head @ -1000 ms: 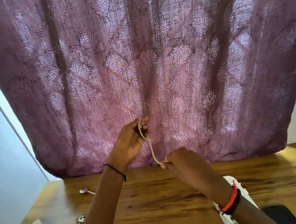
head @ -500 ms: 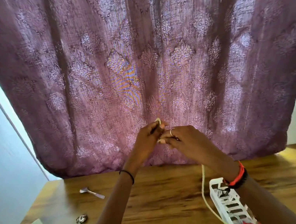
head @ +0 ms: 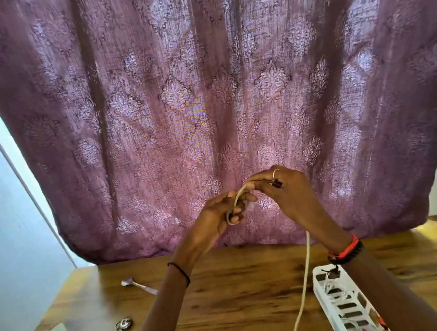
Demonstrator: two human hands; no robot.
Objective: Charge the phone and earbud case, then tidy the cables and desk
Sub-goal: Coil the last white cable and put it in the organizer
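While the left hand (head: pixel 217 218) grips a small loop of the cable (head: pixel 305 280), the right hand (head: pixel 290 192) just beside it pinches, I think, the same strand, whose slack hangs down toward the counter (head: pixel 234 306).

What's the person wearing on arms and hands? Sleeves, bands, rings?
No sleeves show; both forearms are bare. Left hand: a thin black cord band at the wrist. Right hand: a slim silver ring on one finger, plus a red bracelet and a black bracelet at the wrist.
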